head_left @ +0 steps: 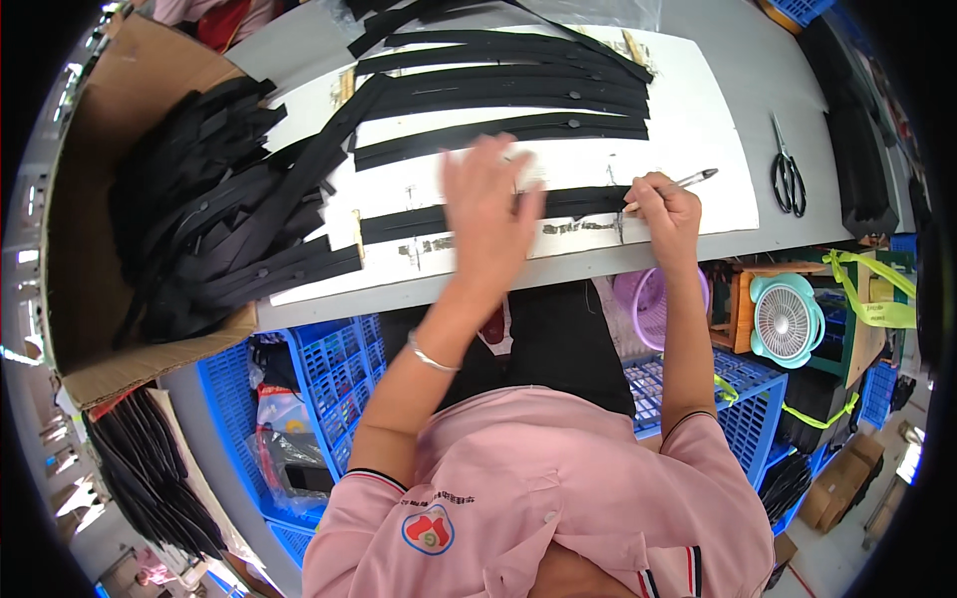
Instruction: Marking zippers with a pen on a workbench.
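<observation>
My right hand [670,214] is closed around a slim pen [696,178], whose dark end sticks out to the right. Its fingertips rest at the right end of a black fabric strip [588,199] lying across a white board [733,189]. Above the left part of that strip is my left hand [493,204], smeared by motion, so its fingers cannot be made out clearly. Several more black strips [498,95] lie side by side farther back on the board, a few with a small dark round spot. Dark marks and tape pieces [344,92] show on the board.
A cardboard box [85,179] at the left holds a heap of black strips [209,209], some spilling onto the board. Black-handled scissors [788,184] lie on the grey table [788,95] at right. Blue crates [339,379], a purple basket [653,309] and a turquoise fan [786,317] are below the table.
</observation>
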The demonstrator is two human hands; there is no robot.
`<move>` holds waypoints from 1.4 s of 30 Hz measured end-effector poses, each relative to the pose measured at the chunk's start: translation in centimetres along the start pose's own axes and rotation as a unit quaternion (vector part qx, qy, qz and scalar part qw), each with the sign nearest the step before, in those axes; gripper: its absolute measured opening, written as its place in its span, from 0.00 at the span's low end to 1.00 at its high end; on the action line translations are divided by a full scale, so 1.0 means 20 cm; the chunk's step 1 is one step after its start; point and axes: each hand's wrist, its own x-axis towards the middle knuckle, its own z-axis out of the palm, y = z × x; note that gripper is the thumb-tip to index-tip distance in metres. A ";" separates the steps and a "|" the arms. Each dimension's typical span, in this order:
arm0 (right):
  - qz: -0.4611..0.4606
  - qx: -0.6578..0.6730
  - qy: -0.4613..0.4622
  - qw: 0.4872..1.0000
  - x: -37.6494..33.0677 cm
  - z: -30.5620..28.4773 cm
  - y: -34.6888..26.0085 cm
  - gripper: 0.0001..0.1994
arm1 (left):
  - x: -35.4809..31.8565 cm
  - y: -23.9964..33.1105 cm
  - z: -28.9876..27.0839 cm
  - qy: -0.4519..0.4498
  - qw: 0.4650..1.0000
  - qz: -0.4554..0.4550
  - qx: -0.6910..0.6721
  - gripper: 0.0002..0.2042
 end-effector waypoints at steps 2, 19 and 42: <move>-0.001 -0.018 -0.011 1.000 0.00 0.00 0.00 0.09 | 0.06 -0.23 -0.15 0.050 0.995 -0.007 0.086 0.15; -0.129 -0.390 -0.003 0.912 0.33 0.16 -0.03 0.26 | 0.19 -0.36 -0.38 0.065 0.995 0.013 0.078 0.04; -0.173 -0.420 -0.043 0.890 -0.21 0.14 -0.11 0.23 | 0.05 -0.17 -0.21 -0.137 0.985 0.098 -0.045 0.10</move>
